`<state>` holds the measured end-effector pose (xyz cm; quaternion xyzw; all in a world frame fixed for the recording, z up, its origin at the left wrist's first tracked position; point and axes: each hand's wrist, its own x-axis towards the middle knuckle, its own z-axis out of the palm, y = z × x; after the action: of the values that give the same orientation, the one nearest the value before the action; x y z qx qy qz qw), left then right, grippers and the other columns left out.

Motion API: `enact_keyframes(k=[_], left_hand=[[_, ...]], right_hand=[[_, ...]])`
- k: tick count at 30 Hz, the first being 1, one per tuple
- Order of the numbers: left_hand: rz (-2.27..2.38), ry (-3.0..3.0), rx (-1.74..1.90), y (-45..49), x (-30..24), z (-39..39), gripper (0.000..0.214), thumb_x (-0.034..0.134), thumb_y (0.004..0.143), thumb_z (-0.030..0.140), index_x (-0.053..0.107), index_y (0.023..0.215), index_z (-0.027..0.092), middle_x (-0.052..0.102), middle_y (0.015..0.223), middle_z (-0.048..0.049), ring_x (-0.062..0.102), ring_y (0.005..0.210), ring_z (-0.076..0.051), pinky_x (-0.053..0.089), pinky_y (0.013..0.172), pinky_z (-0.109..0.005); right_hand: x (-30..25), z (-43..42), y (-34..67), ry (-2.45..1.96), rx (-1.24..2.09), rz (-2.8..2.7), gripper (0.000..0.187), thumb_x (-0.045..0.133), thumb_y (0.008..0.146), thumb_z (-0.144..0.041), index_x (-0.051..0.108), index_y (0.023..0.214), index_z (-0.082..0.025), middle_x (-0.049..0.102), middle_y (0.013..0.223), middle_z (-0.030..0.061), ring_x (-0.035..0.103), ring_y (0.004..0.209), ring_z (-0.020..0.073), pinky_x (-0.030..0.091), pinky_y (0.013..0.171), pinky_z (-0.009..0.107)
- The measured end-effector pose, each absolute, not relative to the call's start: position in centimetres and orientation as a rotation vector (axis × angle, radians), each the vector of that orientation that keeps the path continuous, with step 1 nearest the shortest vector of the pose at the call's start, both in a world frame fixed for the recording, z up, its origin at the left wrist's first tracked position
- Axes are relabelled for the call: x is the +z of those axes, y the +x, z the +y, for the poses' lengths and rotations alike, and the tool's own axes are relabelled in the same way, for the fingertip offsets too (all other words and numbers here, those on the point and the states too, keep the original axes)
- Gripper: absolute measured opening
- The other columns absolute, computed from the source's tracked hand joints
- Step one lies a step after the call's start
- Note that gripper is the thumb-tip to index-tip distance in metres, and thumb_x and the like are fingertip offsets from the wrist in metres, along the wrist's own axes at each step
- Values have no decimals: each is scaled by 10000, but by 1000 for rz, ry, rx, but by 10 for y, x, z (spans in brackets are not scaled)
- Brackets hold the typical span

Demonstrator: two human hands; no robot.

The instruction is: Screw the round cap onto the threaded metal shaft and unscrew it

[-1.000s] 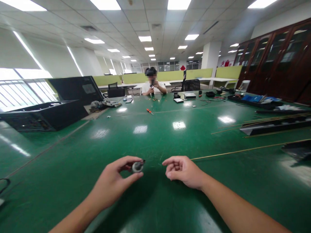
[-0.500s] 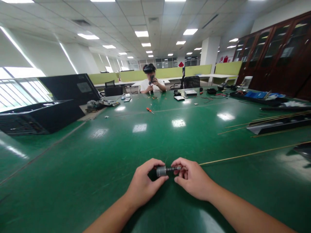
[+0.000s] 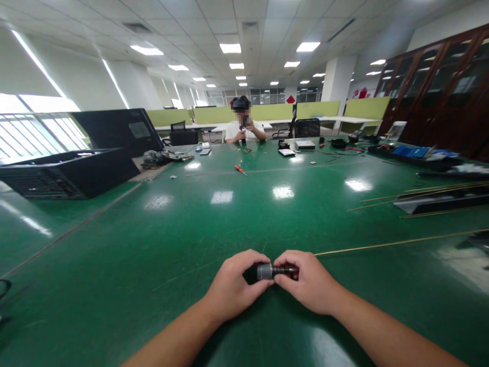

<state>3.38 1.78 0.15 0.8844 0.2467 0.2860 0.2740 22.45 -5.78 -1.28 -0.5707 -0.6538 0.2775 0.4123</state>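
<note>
A small grey metal cylinder (image 3: 264, 271) lies sideways between my two hands, just above the near part of the table. From its right end sticks a thin dark ridged shaft (image 3: 284, 270). My left hand (image 3: 231, 288) is closed on the cylinder, thumb below and fingers above. Around the shaft curl the fingers of my right hand (image 3: 311, 285), with thumb and index finger at the spot where it meets the cylinder. The palm-side fingers of both hands are partly hidden. A thin brass-coloured rod (image 3: 367, 245) runs rightward along the table behind my right hand.
On the green table (image 3: 191, 224), an orange screwdriver (image 3: 240, 169) lies farther off. A black computer case (image 3: 95, 173) stands at the left. At the right are a dark metal channel (image 3: 439, 200) with thin rods and a tray with blue items (image 3: 410, 151). Across sits a person (image 3: 246, 133).
The right hand has moved in along the shaft until its fingertips meet the cylinder. Both hands and the part have shifted slightly right in the picture as the view turned a little.
</note>
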Motion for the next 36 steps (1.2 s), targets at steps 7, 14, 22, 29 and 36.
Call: enact_keyframes(k=[7, 14, 22, 29, 36], left_hand=[[682, 2381, 775, 34, 2, 14, 237, 730, 763, 163, 657, 979, 230, 691, 917, 4, 640, 847, -153, 476, 775, -263], [722, 2380, 780, 33, 4, 12, 228, 716, 766, 175, 658, 982, 220, 692, 914, -11, 645, 843, -167, 489, 774, -278], [724, 2371, 782, 35, 4, 13, 211, 715, 776, 170, 658, 971, 224, 689, 911, 1, 639, 845, -155, 481, 777, -270], [743, 2361, 810, 34, 3, 14, 260, 751, 740, 156, 670, 975, 232, 701, 911, 11, 650, 846, -154, 490, 778, -269], [759, 2373, 844, 34, 3, 14, 251, 760, 740, 192, 693, 978, 227, 726, 916, -12, 675, 840, -179, 518, 780, -290]], right_hand=[[-9, -59, 225, -1422, 694, -1673, 101, 673, 776, -185, 721, 864, -202, 697, 804, -1, 616, 745, 153, 420, 679, 256], [-8, -60, 225, -1437, 693, -1704, 83, 665, 787, -198, 719, 849, -199, 692, 773, 6, 609, 717, 161, 412, 651, 262], [-6, -59, 226, -1406, 718, -1685, 95, 653, 838, -257, 728, 853, -201, 706, 795, 4, 622, 746, 158, 409, 671, 259], [-5, -58, 226, -1408, 699, -1675, 106, 640, 855, -240, 738, 850, -200, 711, 800, 5, 624, 754, 153, 403, 682, 258], [-3, -58, 228, -1399, 675, -1688, 105, 643, 848, -229, 745, 845, -206, 712, 797, 7, 617, 740, 152, 401, 670, 258]])
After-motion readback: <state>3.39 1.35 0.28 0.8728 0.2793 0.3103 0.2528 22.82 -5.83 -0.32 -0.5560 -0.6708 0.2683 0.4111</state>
